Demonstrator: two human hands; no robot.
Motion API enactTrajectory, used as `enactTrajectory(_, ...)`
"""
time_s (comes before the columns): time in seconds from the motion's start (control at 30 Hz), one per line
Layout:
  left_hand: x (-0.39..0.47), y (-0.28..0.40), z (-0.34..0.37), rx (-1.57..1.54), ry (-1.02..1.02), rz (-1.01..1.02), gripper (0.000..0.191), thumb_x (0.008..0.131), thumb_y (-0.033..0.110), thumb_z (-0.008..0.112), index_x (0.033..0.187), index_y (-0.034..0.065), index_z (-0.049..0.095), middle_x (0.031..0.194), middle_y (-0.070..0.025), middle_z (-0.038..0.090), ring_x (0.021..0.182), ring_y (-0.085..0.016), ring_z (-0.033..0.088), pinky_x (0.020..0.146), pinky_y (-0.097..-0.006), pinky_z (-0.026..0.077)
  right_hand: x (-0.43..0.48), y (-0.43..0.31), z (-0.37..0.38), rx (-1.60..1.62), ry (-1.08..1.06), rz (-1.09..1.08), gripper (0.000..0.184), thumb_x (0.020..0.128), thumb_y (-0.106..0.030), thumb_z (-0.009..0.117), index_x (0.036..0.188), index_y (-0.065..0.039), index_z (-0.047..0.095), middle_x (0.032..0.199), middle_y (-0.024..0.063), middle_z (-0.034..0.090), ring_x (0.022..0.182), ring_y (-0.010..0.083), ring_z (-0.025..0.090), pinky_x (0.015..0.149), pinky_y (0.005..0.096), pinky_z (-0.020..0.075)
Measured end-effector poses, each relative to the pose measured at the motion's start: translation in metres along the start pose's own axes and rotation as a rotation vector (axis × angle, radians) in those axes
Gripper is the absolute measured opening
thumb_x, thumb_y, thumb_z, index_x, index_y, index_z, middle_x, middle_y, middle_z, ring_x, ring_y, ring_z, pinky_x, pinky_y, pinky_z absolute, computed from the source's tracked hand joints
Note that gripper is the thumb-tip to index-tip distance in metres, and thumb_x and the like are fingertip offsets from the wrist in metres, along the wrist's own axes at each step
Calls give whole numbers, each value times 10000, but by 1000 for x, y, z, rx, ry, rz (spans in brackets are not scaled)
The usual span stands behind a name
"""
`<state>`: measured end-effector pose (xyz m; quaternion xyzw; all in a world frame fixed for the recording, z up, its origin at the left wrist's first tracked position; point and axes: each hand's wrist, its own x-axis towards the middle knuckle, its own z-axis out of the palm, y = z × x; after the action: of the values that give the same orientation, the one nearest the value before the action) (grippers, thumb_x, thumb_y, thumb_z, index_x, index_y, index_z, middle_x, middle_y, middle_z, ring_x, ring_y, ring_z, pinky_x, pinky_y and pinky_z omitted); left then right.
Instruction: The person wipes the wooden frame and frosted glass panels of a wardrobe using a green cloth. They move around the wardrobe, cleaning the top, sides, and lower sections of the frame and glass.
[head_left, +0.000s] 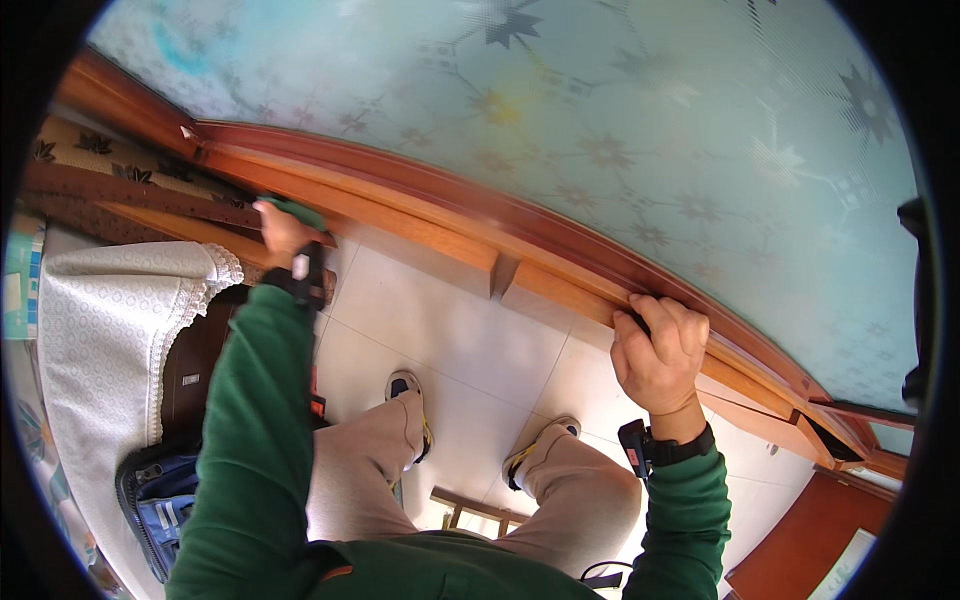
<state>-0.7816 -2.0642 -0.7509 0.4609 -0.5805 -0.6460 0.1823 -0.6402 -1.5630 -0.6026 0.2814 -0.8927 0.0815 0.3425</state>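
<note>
My left hand (282, 231) is blurred and holds a green cloth (298, 213) against the front edge of a wooden ledge (360, 196). The ledge runs along the bottom of a large frosted glass panel (570, 142) with a star-flower pattern, set in a reddish wooden frame (450, 180). On the right, my right hand (661, 356) grips the ledge, fingers bent over its top and thumb at its front. A small dark patch shows between thumb and fingers; I cannot tell what it is. Both wrists wear black bands with small devices.
A white lace-edged cloth (112, 322) covers dark furniture at left, with a blue bag (161, 517) beside it. Leaf-patterned upholstery (127, 161) stands at far left. Below are pale floor tiles (450, 330), a low wooden stool (480, 506) between my legs, and a red-brown board (814, 532) at right.
</note>
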Motion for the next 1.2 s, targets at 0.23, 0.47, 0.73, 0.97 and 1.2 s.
enactTrajectory(0.23,-188,-185,76,-746,-479,-583,534,1030,462,252,1352,86,452,1284,-61,545,1151,-238,522,1028,-375,402,1,-1,-1,6,1,6,187,648,-58,689,825,-116,666,1014,-1,639,893,184,578,750,315,409)
enactTrajectory(0.47,-34,-40,4,-84,-436,128,657,981,611,257,1080,52,587,927,-100,646,832,-250,614,765,-440,523,-1,1,0,16,26,-8,193,641,-56,682,823,-116,662,1007,-4,634,894,175,577,747,303,411)
enactTrajectory(0.73,-137,69,33,-278,-166,440,448,1022,476,353,1133,119,599,1094,-37,599,973,-162,566,848,-312,457,2,0,-1,25,35,-4,187,645,-61,682,823,-114,659,1008,-3,635,898,180,578,758,310,414)
enactTrajectory(0.97,-256,-64,67,-477,-310,-144,591,1019,474,363,1392,17,383,1430,-110,418,1314,-240,394,1091,-360,310,1,0,-1,5,37,-4,185,644,-64,682,821,-112,657,1012,-6,636,898,181,578,760,313,416)
enactTrajectory(1.2,-155,-6,36,-611,-390,-207,621,990,586,281,1308,91,479,1289,-49,567,1133,-247,562,1007,-390,440,-2,2,1,31,49,-7,189,634,-65,669,814,-118,659,1001,-12,636,899,171,577,754,305,414)
